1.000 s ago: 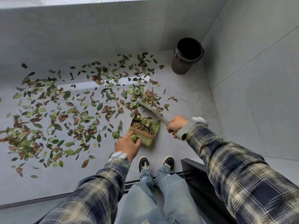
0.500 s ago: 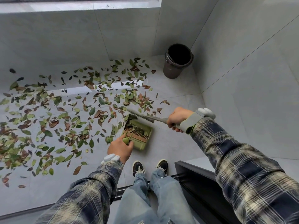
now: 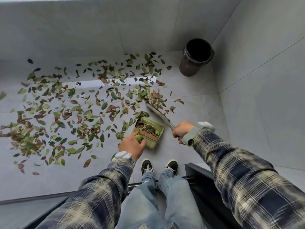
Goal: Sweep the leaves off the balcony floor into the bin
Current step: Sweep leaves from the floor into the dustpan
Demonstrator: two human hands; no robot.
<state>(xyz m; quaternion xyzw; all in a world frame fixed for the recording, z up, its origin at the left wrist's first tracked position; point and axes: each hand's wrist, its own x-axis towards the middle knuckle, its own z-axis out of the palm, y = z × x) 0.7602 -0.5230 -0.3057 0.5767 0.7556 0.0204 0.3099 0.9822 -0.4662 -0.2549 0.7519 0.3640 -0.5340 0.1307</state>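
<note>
I'm watching left grip [image 3: 132,145] clamping the dustpan [image 3: 159,131] handle | right grip [image 3: 182,130] clamping the brush [image 3: 156,113], bristles touching leaves [image 3: 149,96] beside the dustpan's mouth | more leaves lying across the floor [image 3: 189,103] | bin [image 3: 196,63] standing in the corner

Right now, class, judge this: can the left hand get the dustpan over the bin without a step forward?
Probably not. The left hand grips the dustpan near the feet; the bin stands in the far corner. Nothing stands in the way, but it looks beyond arm's reach.
</note>
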